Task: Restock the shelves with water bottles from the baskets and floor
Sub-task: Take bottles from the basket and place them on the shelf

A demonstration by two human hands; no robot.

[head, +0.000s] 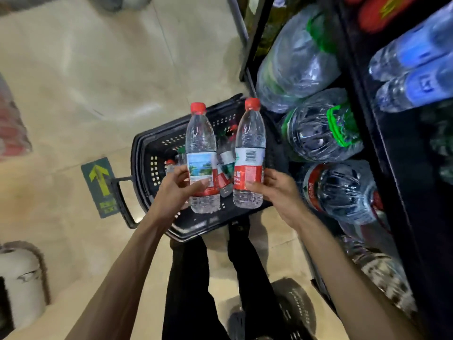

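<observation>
Bottles in both hands: the left hand wraps round the left bottle and the right hand round the right bottle, both red-capped and upright above the near edge of the black shopping basket on the floor, where more lie. The pick looks done; next comes a swing right to the black shelf, needing a free slot by the green-handled jugs or blue-labelled bottles. Labels show a landscape and a barcode on red and white, brand script unreadable; a floor sticker bears a yellow arrow.

A black basket and arrow sticker lie on the tiled floor.
</observation>
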